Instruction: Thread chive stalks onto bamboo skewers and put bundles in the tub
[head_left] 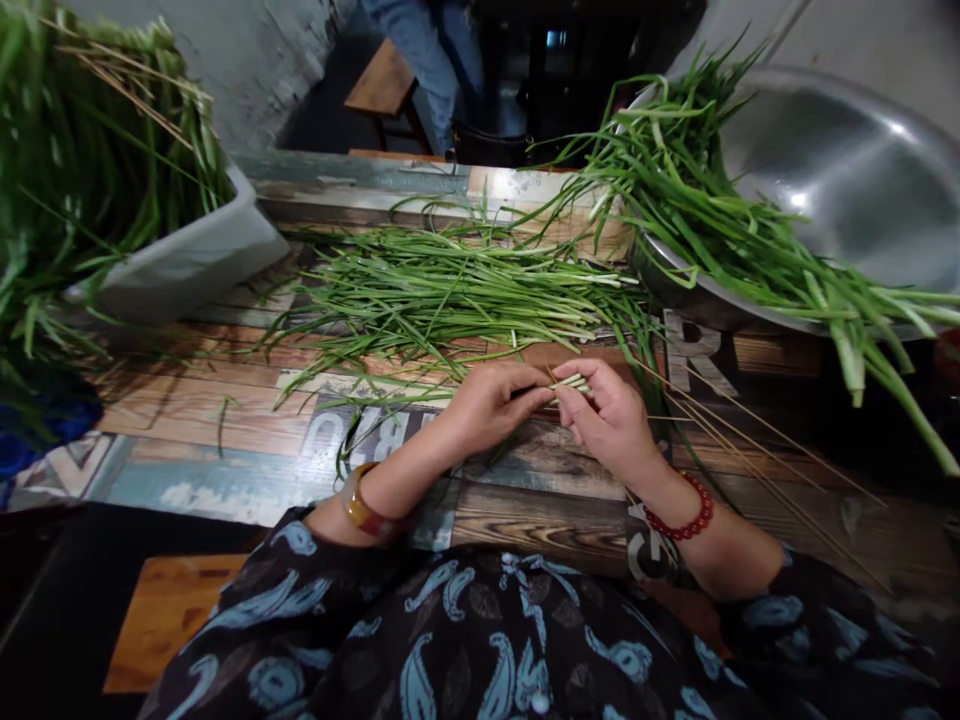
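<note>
My left hand (501,402) and my right hand (604,412) meet over the table, fingertips pinched around a small bunch of garlic chives (574,384). Pale cut ends of the stalks poke out between the fingers of both hands. A thin stick seems to run by the fingers, but I cannot tell whether it is gripped. Just beyond my hands, a wide spread of loose garlic chives (450,285) lies across the table, pale ends to the right. Several thin bamboo skewers (757,450) lie on the table right of my right hand.
A white bin (195,245) heaped with skewered chives stands at the left. At the right, a large steel bowl (832,150) has long chives (690,190) draped over its rim. Past the patterned wooden table (217,480) are a stool (381,80) and a person's jeans-clad legs (431,60).
</note>
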